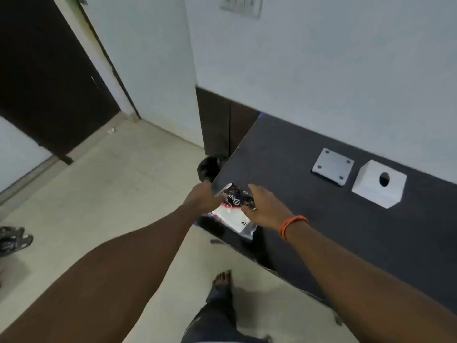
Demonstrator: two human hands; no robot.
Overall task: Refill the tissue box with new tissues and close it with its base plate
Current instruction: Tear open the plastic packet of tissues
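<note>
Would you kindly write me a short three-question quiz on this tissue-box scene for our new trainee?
1. True or false: the base plate is fitted to the tissue box.
2. What do the left hand and right hand hold between them?
A) tissue pack
B) base plate
C) tissue box
3. Fill in: the plate lies on the dark table to the ____ of the box in the picture.

Key: 1 false, it lies apart; 2 A; 3 left.

Both hands (205,198) (263,206) on tissue pack (235,214) at dark table (321,219) edge.
</note>
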